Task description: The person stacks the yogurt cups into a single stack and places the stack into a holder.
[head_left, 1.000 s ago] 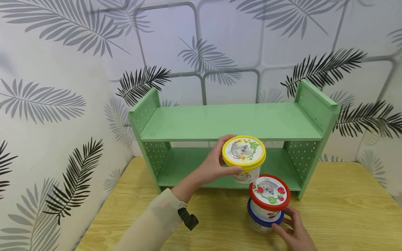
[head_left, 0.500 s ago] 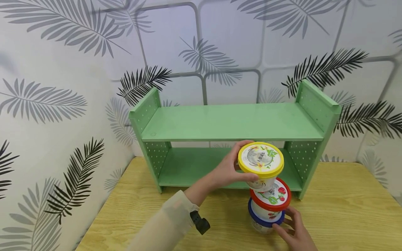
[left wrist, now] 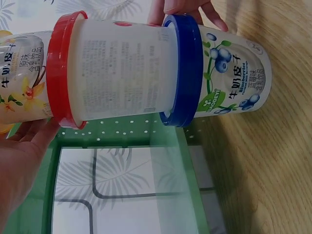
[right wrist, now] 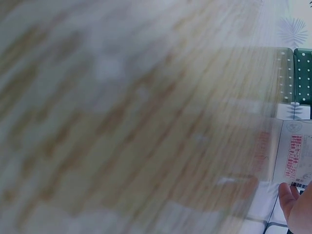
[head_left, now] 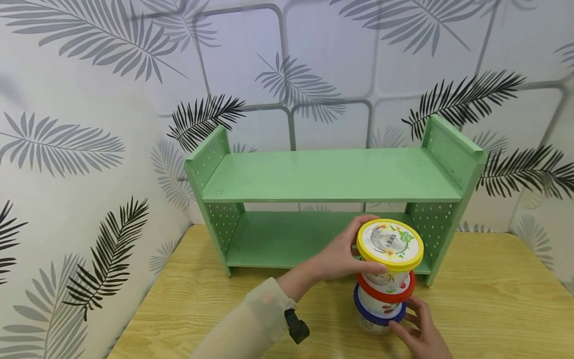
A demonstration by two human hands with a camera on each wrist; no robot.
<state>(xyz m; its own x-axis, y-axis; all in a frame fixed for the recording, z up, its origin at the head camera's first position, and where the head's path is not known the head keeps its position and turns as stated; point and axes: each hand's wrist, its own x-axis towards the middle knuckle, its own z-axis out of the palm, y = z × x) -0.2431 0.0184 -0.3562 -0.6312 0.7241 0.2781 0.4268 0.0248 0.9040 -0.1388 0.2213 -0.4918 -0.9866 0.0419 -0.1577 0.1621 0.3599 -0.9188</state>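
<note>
Three white ice-cream-style tubs stand stacked on the table. At the bottom is the blue-lidded tub (head_left: 373, 325), printed with blueberries in the left wrist view. The red-lidded tub (head_left: 378, 302) sits on it. On top is the yellow-lidded tub (head_left: 390, 245), its base right at the red lid and covering most of it in the head view. My left hand (head_left: 343, 254) grips the yellow-lidded tub from the left, thumb in front. Down at the right, my right hand (head_left: 422, 333) holds the blue-lidded tub between thumb and fingers just at its lid.
A green two-tier shelf (head_left: 332, 174) with perforated sides stands behind the stack, against a leaf-patterned wall (head_left: 323, 65). Its lower board (head_left: 269, 239) lies just behind my left hand. The wooden table (head_left: 489, 299) extends to both sides. A black band (head_left: 296, 326) is on my left wrist.
My left hand has carried the yellow-lidded tub right and down, from left of the red lid to over it. The right hand and the two lower tubs have stayed in place.
</note>
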